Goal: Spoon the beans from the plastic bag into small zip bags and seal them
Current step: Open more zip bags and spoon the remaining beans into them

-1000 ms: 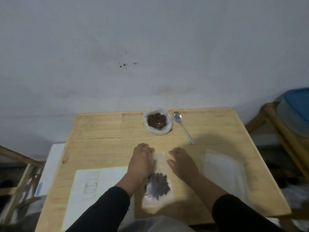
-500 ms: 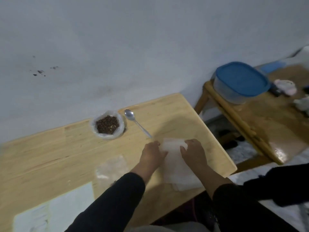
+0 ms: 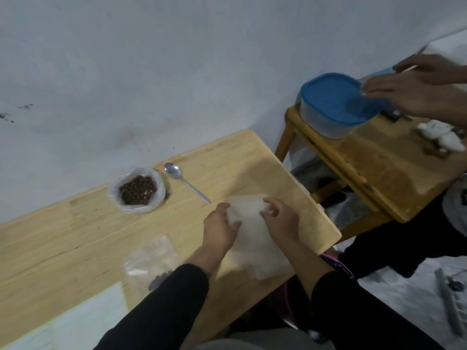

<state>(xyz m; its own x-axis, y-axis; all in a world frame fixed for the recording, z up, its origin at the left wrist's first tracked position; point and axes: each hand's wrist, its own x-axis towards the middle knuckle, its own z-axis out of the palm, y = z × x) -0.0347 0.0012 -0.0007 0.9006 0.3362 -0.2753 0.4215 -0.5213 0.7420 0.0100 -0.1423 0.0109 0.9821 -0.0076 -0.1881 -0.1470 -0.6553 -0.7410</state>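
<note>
An open plastic bag of dark beans [image 3: 137, 190] stands at the back of the wooden table [image 3: 75, 236], with a metal spoon [image 3: 185, 181] lying just right of it. A pile of empty small zip bags [image 3: 255, 238] lies near the table's right edge. My left hand [image 3: 219, 228] touches the pile's left side. My right hand [image 3: 280, 218] is on its top right part with fingers curled at the upper edge. A zip bag holding some beans [image 3: 151, 261] lies flat to the left, partly hidden by my left sleeve.
A white paper sheet [image 3: 86, 317] lies at the table's near left. A second wooden table [image 3: 379, 160] on the right carries a blue-lidded container [image 3: 336, 104] and a small white toy [image 3: 439, 137]. Another person's hands [image 3: 414, 92] reach over that container.
My hands left the filled zip bag and went right to the pile of empty bags. The view swung right. Another person's hands came in over the blue container.
</note>
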